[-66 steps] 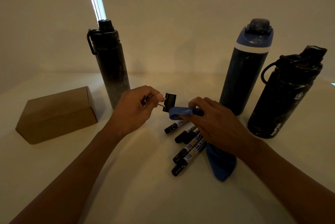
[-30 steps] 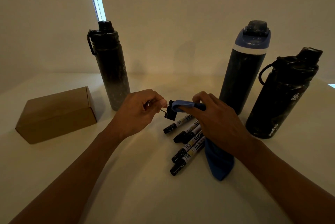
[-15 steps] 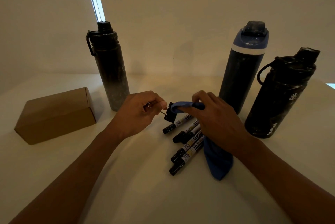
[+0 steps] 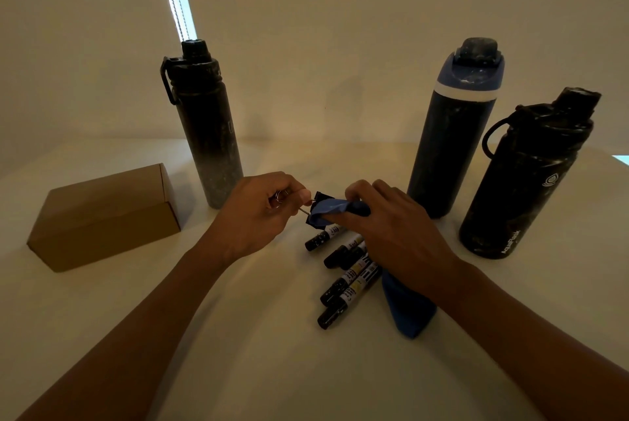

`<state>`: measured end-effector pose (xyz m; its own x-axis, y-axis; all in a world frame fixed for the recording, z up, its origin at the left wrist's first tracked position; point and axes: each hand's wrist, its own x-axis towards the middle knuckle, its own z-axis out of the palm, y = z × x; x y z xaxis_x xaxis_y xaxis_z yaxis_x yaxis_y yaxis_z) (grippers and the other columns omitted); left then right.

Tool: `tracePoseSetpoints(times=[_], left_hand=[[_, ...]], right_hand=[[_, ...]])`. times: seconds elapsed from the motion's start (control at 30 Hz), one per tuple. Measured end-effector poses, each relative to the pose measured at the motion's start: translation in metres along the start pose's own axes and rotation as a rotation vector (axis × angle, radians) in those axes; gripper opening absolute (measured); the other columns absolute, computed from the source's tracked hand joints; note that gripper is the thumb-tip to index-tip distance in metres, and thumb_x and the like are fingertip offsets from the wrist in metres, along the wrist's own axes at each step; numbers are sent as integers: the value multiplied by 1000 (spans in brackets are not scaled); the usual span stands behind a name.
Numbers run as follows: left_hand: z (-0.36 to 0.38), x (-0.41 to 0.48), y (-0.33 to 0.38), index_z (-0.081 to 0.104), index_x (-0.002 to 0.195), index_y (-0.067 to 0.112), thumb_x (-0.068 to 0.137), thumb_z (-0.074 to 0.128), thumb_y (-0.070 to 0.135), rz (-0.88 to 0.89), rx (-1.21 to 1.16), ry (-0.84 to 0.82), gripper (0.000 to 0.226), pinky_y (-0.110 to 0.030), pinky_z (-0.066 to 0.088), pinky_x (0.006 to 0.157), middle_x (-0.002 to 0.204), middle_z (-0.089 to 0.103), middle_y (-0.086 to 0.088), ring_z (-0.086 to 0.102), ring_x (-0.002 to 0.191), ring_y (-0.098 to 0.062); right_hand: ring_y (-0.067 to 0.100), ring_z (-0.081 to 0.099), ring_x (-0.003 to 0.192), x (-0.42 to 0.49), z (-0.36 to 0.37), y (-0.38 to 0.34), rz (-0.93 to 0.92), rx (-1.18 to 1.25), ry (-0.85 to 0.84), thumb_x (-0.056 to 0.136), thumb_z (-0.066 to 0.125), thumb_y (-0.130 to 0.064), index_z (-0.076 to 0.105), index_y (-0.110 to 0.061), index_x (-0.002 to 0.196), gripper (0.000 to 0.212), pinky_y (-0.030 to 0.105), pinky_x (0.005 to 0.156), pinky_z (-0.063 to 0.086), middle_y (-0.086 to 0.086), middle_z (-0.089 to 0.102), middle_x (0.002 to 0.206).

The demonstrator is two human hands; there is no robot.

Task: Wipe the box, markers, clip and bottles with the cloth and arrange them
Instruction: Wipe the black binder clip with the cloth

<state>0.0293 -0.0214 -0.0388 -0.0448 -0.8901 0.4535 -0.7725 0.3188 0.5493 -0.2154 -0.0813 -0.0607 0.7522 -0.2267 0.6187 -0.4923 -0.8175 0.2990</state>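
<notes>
Two hands are pictured working above a dim tabletop [image 4: 238,369]. A black clip [image 4: 319,197] is pinched by its wire handles in the left hand [image 4: 258,213], while a fold of blue cloth [image 4: 332,213] is gripped in the right hand [image 4: 391,233] and pressed against the clip (the rest of the cloth trails beneath that wrist). A cluster of markers [image 4: 347,271] is laid just under the right hand. A cardboard box [image 4: 105,216] is set well left of the left hand. One dark bottle [image 4: 207,134] is stood just beyond the left hand, with a blue-lidded bottle [image 4: 449,141] and a black bottle [image 4: 524,182] beyond the right hand.
</notes>
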Motion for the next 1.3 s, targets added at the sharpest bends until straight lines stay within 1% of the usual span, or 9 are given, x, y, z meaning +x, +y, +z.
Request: tracePoseSetpoints(times=[0.2, 0.5, 0.6, 0.73, 0.9, 1.07, 1.2, 1.27, 1.3], left_hand=[[1, 0, 1, 69, 101, 37, 103, 58, 41, -16, 7, 4, 12, -12, 50, 72, 84, 69, 16, 64, 85, -1], [-2, -1, 2, 76, 104, 24, 104, 61, 35, -16, -5, 62, 19, -6, 45, 68, 82, 69, 16, 63, 78, 5], [-2, -1, 2, 73, 102, 28, 104, 62, 34, -27, -15, 68, 13, -5, 45, 68, 81, 68, 18, 64, 79, 5], [-4, -1, 3, 74, 104, 26, 104, 61, 33, -25, -22, 78, 15, -6, 45, 67, 81, 68, 16, 63, 77, 4], [0, -3, 9, 75, 103, 26, 103, 60, 39, -14, -30, 42, 20, -9, 45, 63, 80, 69, 15, 62, 72, 1], [3, -3, 11, 75, 104, 31, 102, 59, 45, -14, -50, 43, 21, -10, 47, 65, 82, 71, 15, 65, 77, -4], [4, -3, 11, 74, 104, 29, 102, 61, 40, -39, -59, 67, 17, -7, 46, 66, 83, 71, 16, 64, 78, -1], [4, -4, 12, 73, 103, 31, 102, 62, 40, -41, -65, 68, 15, -6, 46, 66, 82, 71, 17, 65, 78, 1], [5, -4, 12, 74, 102, 31, 102, 62, 41, -42, -73, 66, 15, -6, 46, 67, 81, 71, 18, 66, 78, 1]], right_hand=[[30, 64, 85, -2, 5, 0, -8, 7, -11, 59, 97, -19, 47, -22, 128, 85, 40, 65, 57, 14, 56, 116], [28, 63, 84, 0, -10, -7, 10, 11, -128, 56, 97, -19, 74, -21, 119, 68, 36, 65, 54, 14, 66, 113], [28, 66, 75, 4, -13, -9, -44, 30, -74, 67, 82, -26, 79, -17, 110, 44, 34, 59, 54, 15, 71, 103], [28, 66, 79, 3, -9, -6, -3, -3, -64, 54, 96, -24, 74, -17, 115, 65, 34, 62, 55, 16, 69, 105], [27, 58, 92, -2, -11, 1, 204, 8, -58, 68, 88, -9, 65, -17, 129, 65, 35, 70, 55, 13, 58, 116], [24, 56, 91, -5, -22, -1, 341, 152, -11, 95, 58, -10, 61, -23, 137, 45, 40, 69, 54, 6, 53, 114], [13, 54, 85, 1, -17, -6, 349, 275, 78, 106, 46, -27, 62, -21, 129, 29, 31, 71, 48, 8, 57, 110], [9, 54, 73, 5, -9, -10, 337, 283, 195, 100, 55, -43, 67, -12, 116, 37, 25, 68, 48, 12, 61, 101], [9, 56, 76, 4, -9, -11, 351, 273, 138, 96, 60, -51, 68, -11, 119, 46, 20, 68, 48, 9, 59, 106]])
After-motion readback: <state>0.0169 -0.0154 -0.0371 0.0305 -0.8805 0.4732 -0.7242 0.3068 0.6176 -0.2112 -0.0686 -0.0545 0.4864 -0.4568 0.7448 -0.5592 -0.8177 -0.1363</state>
